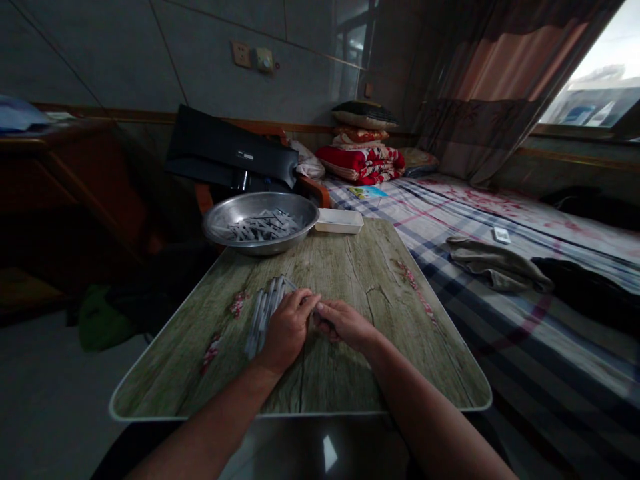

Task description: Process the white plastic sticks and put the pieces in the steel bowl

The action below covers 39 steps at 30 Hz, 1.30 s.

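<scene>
Over the middle of the wood-grain table [350, 373], my left hand [290, 325] and my right hand [345, 324] meet at the fingertips. Both are closed in a pinch, and whatever they hold is small and mostly hidden by the fingers. Several slim, whitish see-through plastic tubes [264, 313] lie side by side just left of my left hand, which covers part of them. Farther back, a wide metal basin [217, 223] contains a heap of similar pale slim pieces with dark parts [265, 225]. Beside it stands a shallow white plastic tray [340, 227].
Behind the basin, a black monitor [225, 150] leans tilted on a wooden chair [320, 190]. A bed with a plaid sheet [425, 220] runs along the right, bearing folded bedding [360, 163] and a grey cloth [495, 263]. A wooden desk [65, 180] stands left.
</scene>
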Motion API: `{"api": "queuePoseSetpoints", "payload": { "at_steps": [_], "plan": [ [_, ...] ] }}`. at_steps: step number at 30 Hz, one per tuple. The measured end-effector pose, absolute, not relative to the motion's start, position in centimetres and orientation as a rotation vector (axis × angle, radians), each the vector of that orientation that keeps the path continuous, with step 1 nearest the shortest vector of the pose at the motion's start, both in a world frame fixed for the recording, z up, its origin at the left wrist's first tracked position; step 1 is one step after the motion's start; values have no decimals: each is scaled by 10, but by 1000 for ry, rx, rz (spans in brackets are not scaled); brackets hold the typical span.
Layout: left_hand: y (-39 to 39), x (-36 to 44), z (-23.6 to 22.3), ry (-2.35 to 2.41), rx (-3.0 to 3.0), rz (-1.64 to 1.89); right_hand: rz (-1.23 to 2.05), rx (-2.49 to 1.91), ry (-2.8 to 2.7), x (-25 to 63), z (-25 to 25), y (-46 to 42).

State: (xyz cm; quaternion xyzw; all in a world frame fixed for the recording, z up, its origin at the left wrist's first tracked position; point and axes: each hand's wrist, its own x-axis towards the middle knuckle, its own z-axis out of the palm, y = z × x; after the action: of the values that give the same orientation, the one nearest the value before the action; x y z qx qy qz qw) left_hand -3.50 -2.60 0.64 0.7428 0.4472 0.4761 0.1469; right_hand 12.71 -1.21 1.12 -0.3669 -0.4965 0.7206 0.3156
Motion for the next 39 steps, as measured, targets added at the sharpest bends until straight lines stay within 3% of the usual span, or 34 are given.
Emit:
{"api": "queuePoseSetpoints", "payload": {
  "at_steps": [5, 11, 22, 39],
  "plan": [
    [-23, -34, 6, 1171, 1530, 1638, 1936, -893, -1126, 132, 14, -8],
    [-12, -40, 17, 951, 886, 1310, 2040, -871, -1224, 133, 18, -11],
    [-13, -40, 16, 967, 826, 1391, 1736, -1113, -1079, 130, 7, -5],
    [-16, -35, 19, 962, 789, 1451, 1585, -1092, -1116, 124, 14, -8]
  ]
}}
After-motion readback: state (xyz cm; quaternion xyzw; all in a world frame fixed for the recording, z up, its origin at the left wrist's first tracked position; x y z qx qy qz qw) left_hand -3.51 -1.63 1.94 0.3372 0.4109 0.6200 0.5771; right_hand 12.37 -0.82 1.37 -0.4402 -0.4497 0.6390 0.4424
